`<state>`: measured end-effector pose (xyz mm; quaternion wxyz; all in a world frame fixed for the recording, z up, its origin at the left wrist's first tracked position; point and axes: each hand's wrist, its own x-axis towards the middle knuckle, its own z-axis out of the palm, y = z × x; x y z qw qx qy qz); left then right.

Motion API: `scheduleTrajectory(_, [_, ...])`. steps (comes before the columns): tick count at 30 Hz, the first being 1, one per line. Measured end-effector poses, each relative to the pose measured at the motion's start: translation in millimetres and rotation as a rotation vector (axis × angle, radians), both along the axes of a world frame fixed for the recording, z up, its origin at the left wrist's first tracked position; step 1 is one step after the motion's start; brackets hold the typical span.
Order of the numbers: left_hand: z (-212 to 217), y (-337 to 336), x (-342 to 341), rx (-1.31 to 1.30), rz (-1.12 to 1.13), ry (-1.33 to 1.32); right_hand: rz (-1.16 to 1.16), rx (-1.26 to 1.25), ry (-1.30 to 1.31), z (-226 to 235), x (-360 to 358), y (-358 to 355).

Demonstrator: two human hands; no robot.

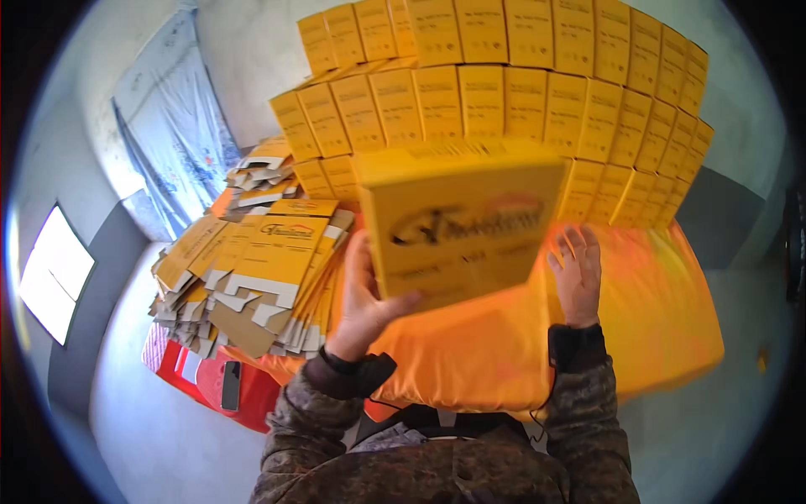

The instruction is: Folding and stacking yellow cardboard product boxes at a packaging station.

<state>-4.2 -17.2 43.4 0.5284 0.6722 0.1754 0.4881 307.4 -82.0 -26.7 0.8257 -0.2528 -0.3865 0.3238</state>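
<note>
One yellow box (pixel 462 223) in left hand (pixel 363 302); right hand (pixel 577 273) beside.

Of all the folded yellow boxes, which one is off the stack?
The yellow box held in the left hand, in front of the stacked wall of boxes; the rest sit stacked.

pale walls (pixel 243 50), grey floor (pixel 143 420) — bright window (pixel 54 273) at left, blue-white sheet (pixel 172 126) hung beside it

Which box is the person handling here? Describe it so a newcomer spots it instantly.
Start at the wall of stacked yellow boxes behind the orange-covered table. In front of it, one yellow box is lifted off the table, gripped by the left hand, the right hand beside it. It alone is raised and blurred.
</note>
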Motion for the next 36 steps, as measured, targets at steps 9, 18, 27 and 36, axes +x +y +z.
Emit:
scheduleTrajectory(9, [157, 119, -20, 0.305, 0.344, -0.401, 0.078, -0.44, -0.042, -15, -22, 14])
scheduleTrajectory(18, [182, 269, 86, 0.474, 1.141, 0.129, 0.152, -0.55, -0.192, -9, -29, 17])
scheduleTrajectory(27, [185, 280, 132, 0.349, 1.129, 0.542, 0.23, -0.467, -0.366, -7, -36, 14])
scheduleTrajectory(36, [181, 303, 136, 0.418, 1.053, 0.577, 0.216, -0.464, -0.565, -24, -38, 16])
